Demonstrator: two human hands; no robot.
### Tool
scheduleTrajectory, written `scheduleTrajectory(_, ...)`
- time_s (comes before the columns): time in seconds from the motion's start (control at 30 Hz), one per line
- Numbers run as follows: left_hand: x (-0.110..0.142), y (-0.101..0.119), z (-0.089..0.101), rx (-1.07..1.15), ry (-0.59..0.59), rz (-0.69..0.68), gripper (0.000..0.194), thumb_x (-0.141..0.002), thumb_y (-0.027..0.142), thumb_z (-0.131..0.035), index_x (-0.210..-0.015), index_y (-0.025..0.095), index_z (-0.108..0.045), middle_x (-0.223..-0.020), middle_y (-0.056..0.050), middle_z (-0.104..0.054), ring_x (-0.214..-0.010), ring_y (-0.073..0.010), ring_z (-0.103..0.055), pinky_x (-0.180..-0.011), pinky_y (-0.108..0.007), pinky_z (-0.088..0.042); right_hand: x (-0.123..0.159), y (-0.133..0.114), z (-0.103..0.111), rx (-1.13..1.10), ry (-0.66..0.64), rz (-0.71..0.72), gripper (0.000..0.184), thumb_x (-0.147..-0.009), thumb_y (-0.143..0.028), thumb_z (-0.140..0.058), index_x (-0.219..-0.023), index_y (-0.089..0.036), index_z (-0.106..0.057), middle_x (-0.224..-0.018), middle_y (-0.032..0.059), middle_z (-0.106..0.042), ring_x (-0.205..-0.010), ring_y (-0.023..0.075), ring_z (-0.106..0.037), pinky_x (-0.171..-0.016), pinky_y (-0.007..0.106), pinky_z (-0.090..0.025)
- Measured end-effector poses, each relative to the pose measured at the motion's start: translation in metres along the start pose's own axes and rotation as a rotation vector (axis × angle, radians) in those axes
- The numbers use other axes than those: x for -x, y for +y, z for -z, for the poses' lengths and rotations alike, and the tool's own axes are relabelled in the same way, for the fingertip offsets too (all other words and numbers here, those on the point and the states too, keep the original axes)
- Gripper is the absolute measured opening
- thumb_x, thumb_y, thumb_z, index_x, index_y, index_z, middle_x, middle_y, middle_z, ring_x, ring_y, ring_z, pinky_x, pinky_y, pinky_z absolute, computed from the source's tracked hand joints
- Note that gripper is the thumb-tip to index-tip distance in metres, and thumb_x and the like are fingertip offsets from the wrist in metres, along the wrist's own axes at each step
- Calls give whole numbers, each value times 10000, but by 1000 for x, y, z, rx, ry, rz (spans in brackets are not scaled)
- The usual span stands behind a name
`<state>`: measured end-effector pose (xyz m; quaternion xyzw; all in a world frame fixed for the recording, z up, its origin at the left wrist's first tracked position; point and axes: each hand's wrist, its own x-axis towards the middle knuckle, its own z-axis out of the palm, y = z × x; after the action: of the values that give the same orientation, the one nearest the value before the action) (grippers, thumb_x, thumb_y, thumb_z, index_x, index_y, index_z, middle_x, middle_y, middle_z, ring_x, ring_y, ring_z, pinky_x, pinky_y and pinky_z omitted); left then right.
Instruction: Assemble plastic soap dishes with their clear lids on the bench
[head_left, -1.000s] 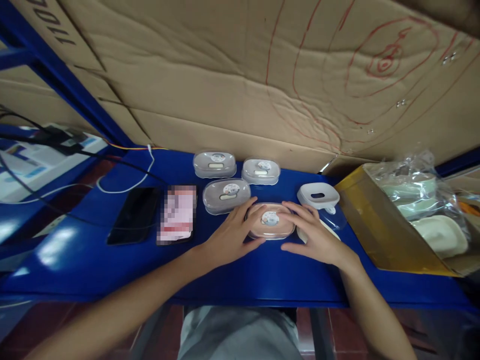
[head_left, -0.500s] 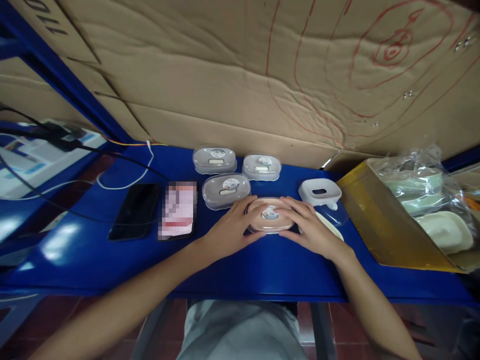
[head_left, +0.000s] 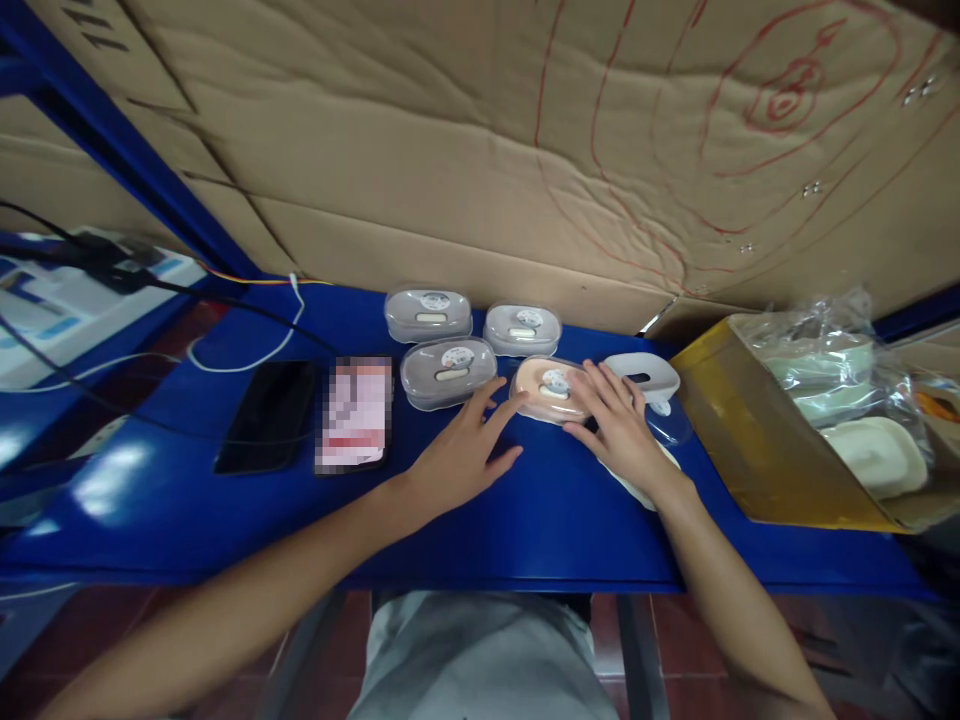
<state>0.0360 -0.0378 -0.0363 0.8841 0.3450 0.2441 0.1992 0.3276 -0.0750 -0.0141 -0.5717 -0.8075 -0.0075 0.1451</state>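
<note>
A peach oval soap box (head_left: 551,395) with a clear cover and a round sticker lies on the blue table. My right hand (head_left: 619,425) rests its stretched fingers over the right end of this box, thumb apart at the near side. Just left of it, my left hand (head_left: 461,450) is open and holds nothing, fingertips close to the box's left edge. Under and beside my right hand are a cream oval piece (head_left: 634,482), partly hidden, a white slotted tray (head_left: 651,372) and a clear cover (head_left: 671,424).
Three covered grey soap boxes (head_left: 448,374) stand behind my left hand. To the left lie a dark phone (head_left: 266,415), a phone with a blurred screen (head_left: 352,415) and cables. At right, an open carton (head_left: 739,440) holds bagged parts. A cardboard wall (head_left: 420,150) rises behind.
The peach soap box has moved away from me, towards the grey ones. My left hand has let go of it and drawn slightly left; my right hand still touches its right end.
</note>
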Motion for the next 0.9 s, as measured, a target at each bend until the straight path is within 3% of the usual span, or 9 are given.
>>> scheduleTrajectory(0.1, 0, 2, 1, -43, -21, -52, 573, -1057, 282, -629, -1595, 210, -445, -1611, -202, -459, -1411, -370, -597, -1150, -560, -563, 7, 9, 24, -24, 82, -61, 687, -1101, -550, -532, -1722, -338, -329, -1765, 121, -404, -1616, 374, -393, -1274, 649, -315)
scheduleTrajectory(0.2, 0, 3, 0, -104, -110, -94, 505, -1058, 284, -620, -1546, 210, -515, -1543, -181, -539, -1303, -362, -654, -1095, -570, -583, 32, 12, 48, -87, 218, -165, 509, -1112, -467, -532, -1606, -346, -521, -1538, 95, -670, -1418, 343, -622, -1166, 546, -466)
scheduleTrajectory(0.27, 1, 4, -1, -145, -146, -90, 470, -1058, 280, -615, -1520, 218, -555, -1534, -168, -558, -1270, -360, -664, -1075, -571, -582, 56, 7, 52, -75, 239, -230, 434, -1108, -428, -550, -1530, -333, -589, -1417, 92, -743, -1303, 335, -692, -1086, 526, -515)
scheduleTrajectory(0.37, 3, 7, -3, -158, -157, -73, 454, -1063, 293, -611, -1512, 236, -576, -1536, -154, -565, -1290, -357, -650, -1079, -551, -566, 88, -12, 39, 3, 140, -220, 392, -1099, -412, -575, -1477, -319, -624, -1389, 102, -758, -1265, 363, -708, -1035, 571, -522)
scheduleTrajectory(0.47, 5, 10, -5, -94, -170, -106, 528, -1056, 336, -640, -1567, 265, -525, -1572, -148, -542, -1368, -358, -604, -1123, -546, -531, 104, -40, 20, -2, 19, -162, 409, -1107, -378, -571, -1513, -331, -598, -1474, 106, -714, -1348, 360, -674, -1116, 636, -478)
scheduleTrajectory(0.57, 6, 12, -5, -27, -229, -188, 649, -1015, 418, -728, -1602, 279, -489, -1656, -165, -471, -1455, -379, -537, -1176, -565, -481, 100, -67, 10, -115, -123, -31, 467, -1134, -304, -503, -1599, -352, -511, -1579, 79, -643, -1467, 300, -597, -1221, 638, -423)
scheduleTrajectory(0.67, 5, 13, -3, -12, -284, -245, 761, -949, 472, -816, -1606, 264, -494, -1710, -198, -409, -1525, -414, -464, -1224, -623, -407, 88, -75, 11, -244, -184, 116, 505, -1131, -316, -519, -1630, -376, -472, -1565, 43, -659, -1479, 257, -589, -1254, 595, -424)
scheduleTrajectory(0.77, 5, 12, 1, -7, -304, -259, 790, -904, 447, -854, -1594, 261, -518, -1698, -201, -438, -1549, -431, -433, -1250, -664, -343, 77, -54, 19, -269, -75, 80, 494, -1109, -347, -566, -1600, -376, -518, -1509, 50, -700, -1424, 275, -636, -1214, 582, -471)
scheduleTrajectory(0.9, 5, 11, 5, 20, -305, -245, 737, -876, 396, -844, -1546, 265, -566, -1624, -171, -536, -1505, -414, -484, -1255, -648, -325, 66, 12, 35, -132, 134, -111, 458, -1092, -390, -570, -1547, -341, -584, -1473, 91, -713, -1377, 326, -660, -1164, 592, -500)
